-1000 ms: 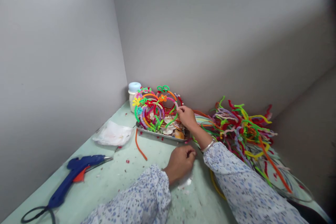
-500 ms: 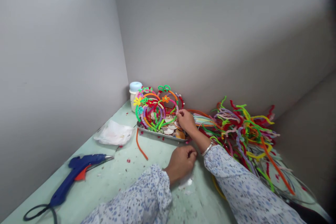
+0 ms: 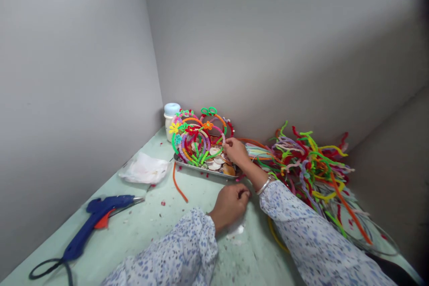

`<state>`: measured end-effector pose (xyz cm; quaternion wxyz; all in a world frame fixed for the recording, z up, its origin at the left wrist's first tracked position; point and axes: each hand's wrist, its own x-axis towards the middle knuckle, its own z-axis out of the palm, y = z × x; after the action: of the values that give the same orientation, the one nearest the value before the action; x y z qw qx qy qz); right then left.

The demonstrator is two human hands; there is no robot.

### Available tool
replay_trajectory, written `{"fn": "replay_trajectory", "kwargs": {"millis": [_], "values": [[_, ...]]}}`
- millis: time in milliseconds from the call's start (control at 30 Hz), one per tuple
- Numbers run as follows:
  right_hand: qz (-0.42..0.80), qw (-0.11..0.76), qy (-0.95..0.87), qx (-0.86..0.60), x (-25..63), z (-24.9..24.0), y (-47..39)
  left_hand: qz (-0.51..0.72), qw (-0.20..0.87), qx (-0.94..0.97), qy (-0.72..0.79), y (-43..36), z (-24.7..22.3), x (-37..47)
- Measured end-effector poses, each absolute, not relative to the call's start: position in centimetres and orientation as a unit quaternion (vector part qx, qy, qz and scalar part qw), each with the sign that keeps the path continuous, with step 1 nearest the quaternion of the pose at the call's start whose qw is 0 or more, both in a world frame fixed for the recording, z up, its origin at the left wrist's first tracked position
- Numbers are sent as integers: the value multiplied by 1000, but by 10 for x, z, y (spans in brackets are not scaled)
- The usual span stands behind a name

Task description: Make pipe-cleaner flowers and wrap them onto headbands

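- Right hand (image 3: 236, 152) was nearer: fingertips pinched pink hoop (image 3: 221, 132) at its right side.
- Hoop stood roughly upright over tray (image 3: 204, 171), left of those fingers.
- Left hand (image 3: 230, 203): fingers curled, near table (image 3: 144, 228); contents couldn't be told.

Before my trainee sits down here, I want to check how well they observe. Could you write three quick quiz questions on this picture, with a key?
1. Which hand is at the colourful fuzzy hoops?
2. True or false: the glue gun lies to the right of the metal tray.
3. What colour is the lid of the white jar? a) red b) light blue c) yellow

Key: 1. The right hand. 2. False; the glue gun lies left of the metal tray. 3. b
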<state>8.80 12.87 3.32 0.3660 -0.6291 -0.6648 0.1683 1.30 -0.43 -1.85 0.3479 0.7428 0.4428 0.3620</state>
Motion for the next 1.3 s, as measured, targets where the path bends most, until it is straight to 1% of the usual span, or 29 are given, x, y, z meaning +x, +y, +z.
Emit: {"fn": "replay_trajectory", "kwargs": {"millis": [233, 333, 433, 533, 633, 733, 833, 933, 1067, 1300], "values": [[154, 403, -648, -628, 104, 53, 102, 361, 356, 738, 445, -3, -21, 12], [159, 458, -644, -591, 129, 60, 70, 370, 365, 733, 439, -2, -22, 12], [167, 495, -623, -582, 158, 55, 27, 380, 377, 722, 438, -2, -20, 13], [148, 510, -597, -602, 176, 37, -16, 383, 390, 718, 431, -3, -16, 12], [126, 479, -619, -610, 181, 14, -48, 383, 396, 715, 431, -4, -13, 12], [69, 448, -665, -593, 178, -4, -63, 388, 397, 713, 429, -5, -13, 12], [60, 390, -698, -597, 175, -11, -68, 385, 407, 709, 429, -5, -12, 12], [56, 357, -714, -599, 174, -12, -68, 383, 412, 708, 428, -6, -11, 13], [49, 345, -716, -605, 174, -12, -67, 381, 410, 708, 431, -7, -9, 12], [60, 354, -700, -617, 174, -12, -68, 366, 403, 716, 437, -10, -4, 8]]}}
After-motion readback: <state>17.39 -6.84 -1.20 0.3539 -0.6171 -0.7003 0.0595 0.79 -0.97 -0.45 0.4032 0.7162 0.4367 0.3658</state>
